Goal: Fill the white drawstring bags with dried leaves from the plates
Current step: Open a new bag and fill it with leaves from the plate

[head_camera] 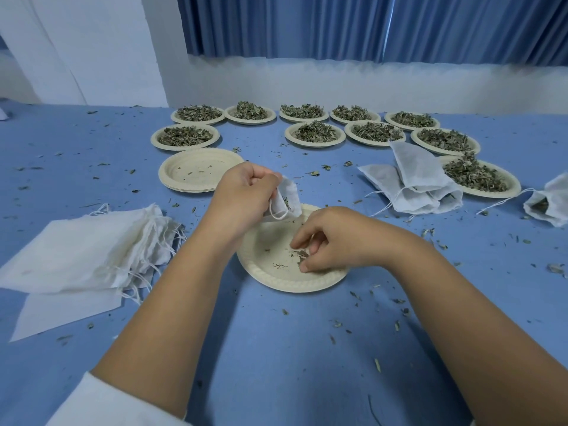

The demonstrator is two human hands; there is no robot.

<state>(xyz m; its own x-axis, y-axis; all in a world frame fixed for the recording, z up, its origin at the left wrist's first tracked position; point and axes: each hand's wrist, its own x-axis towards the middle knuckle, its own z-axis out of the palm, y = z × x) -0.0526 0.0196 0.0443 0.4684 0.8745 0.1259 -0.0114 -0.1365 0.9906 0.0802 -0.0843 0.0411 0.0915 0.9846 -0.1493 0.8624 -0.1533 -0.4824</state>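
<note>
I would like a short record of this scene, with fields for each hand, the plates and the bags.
left hand: holds drawstring bag above near plate, at its far rim
right hand: pinches last leaves on near plate
full plates: ten, far side
empty plate stack: behind left hand
empty bags: pile at left
filled bags: at right

Cropped and covered
Rightmost bag point(553, 196) runs past the picture's edge; left hand point(242, 195) covers much of the held bag point(290, 192).
</note>
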